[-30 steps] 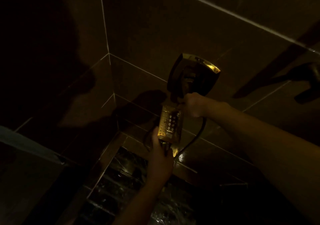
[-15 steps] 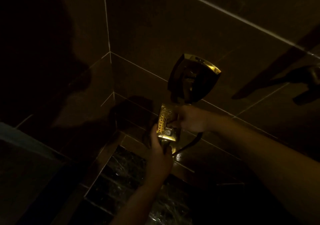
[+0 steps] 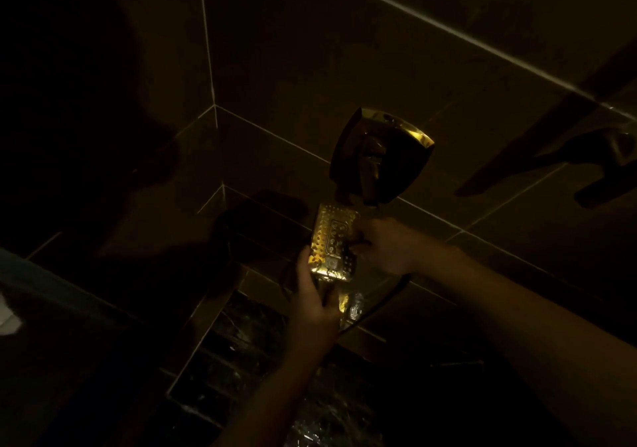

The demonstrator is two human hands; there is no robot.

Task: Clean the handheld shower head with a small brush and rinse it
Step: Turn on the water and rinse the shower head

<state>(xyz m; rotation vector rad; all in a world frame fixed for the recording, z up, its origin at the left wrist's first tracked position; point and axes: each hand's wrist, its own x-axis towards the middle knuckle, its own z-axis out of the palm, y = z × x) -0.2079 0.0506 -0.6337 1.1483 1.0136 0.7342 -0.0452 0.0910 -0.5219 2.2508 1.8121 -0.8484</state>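
Dark glossy wall tiles (image 3: 344,67) with pale grout lines met in a corner at far left. A shiny gold-toned wall fixture (image 3: 381,155) jutted from the right wall. Below lay a wet dark marbled floor (image 3: 241,350).

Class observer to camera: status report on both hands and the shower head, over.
Left hand grips shower head from below, nozzle face up. Right hand at its right edge; brush not discernible, too dark. Hose trails beneath; nothing blocking.

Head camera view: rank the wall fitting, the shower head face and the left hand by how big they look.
1. Wall fitting, largest.
2 and 3. Left hand and shower head face look much alike; the hand is partly in shadow, so no ranking between them.
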